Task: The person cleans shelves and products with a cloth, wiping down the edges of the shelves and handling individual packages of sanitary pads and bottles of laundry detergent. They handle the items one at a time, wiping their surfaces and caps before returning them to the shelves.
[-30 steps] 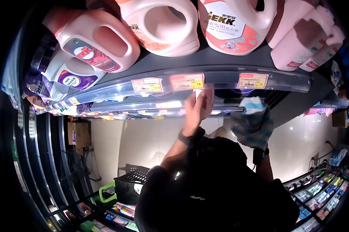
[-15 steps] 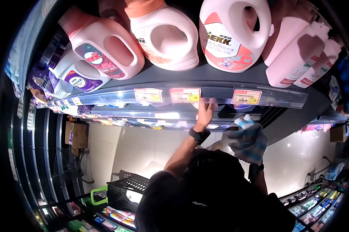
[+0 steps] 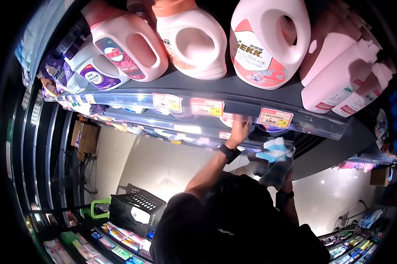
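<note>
Right hand [image 3: 288,179]: closed on a striped cloth [image 3: 273,160], blue, grey and white, held bunched below the clear price rail [image 3: 308,117]; its fingers are mostly hidden by the folds. Left hand [image 3: 240,129]: raised to the rail, fingers partly obscured there; how far it is opened, and whether anything is held, cannot be told. Changes noted: the left hand, placed under the tag marked 15 [image 3: 206,107] a second ago, has been shifted right, between it and the tag marked 18 [image 3: 275,118]; the cloth, then hung looser, has been gathered up nearer that hand. Work is thus judged to be centred on the stretch between the tags, with the cloth kept close by. Above: pink jugs [image 3: 264,48], stood upright on the dark shelf [image 3: 203,86]. Behind, lower left: one black basket [image 3: 150,201], green-handled.
</note>
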### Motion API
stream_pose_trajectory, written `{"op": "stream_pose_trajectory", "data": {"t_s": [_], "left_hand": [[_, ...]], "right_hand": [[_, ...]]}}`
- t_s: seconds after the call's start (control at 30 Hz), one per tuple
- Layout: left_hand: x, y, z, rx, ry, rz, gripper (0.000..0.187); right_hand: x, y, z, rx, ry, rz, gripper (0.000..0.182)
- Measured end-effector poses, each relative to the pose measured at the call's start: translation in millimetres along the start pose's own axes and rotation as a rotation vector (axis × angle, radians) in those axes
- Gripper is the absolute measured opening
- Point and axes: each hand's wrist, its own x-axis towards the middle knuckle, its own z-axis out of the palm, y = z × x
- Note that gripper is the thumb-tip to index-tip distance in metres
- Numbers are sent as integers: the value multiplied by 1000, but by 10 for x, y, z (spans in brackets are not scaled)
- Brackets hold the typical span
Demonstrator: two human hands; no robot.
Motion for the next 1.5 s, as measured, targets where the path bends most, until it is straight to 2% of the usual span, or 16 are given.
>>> {"op": "stream_pose_trajectory", "data": {"t_s": [0.1, 0.13, 0.23, 0.27, 0.37, 0.5, 0.57, 0.63, 0.77, 0.87, 1.03, 1.1, 1.23, 1.3, 1.43, 1.5], "left_hand": [[-67, -56, 113, -77, 84, -9, 37], [-63, 95, 152, -249, 170, -10, 31], [9, 202, -56, 77, -67, -267, 23], [31, 247, -42, 75, 58, -51, 20], [28, 340, -168, 165, -120, -189, 22], [-117, 486, -349, 173, -92, -88, 21], [-217, 469, -625, -26, -169, -333, 23], [-330, 429, -977, -217, -2, -511, 20], [-389, 162, -1748, 178, 456, -188, 25], [-219, 322, -2173, 240, 598, -70, 30], [17, 762, -2376, -27, 161, -278, 22], [129, 977, -2339, 76, -220, -281, 35], [199, 745, -2235, 45, -379, -341, 56], [268, 628, -2134, -28, -476, -80, 57], [376, 568, -2100, -290, -540, -263, 39], [426, 556, -2102, -438, -614, -446, 46]], "right_hand": [[4, -121, 191, 188, 78, 134, 58], [-23, -236, 509, -59, 106, 58, 62], [-13, -338, 786, -342, 99, -22, 64], [98, -214, 424, -105, 123, 84, 62], [167, -180, 246, 148, 122, 167, 53], [111, -200, 474, -334, 45, 11, 47], [132, -174, 519, -323, 37, 42, 47], [188, -129, 525, -248, 33, 105, 46], [356, 11, 656, -175, -3, 184, 45], [499, 159, 831, -124, -30, 219, 44], [689, 418, 1126, -31, -67, 224, 43], [758, 522, 1251, 19, -86, 209, 43], [782, 687, 1437, 105, -122, 140, 42], [766, 763, 1541, 125, -140, 102, 41], [721, 971, 1774, 134, -178, 9, 40], [679, 1069, 1860, 136, -175, -36, 40]]}}
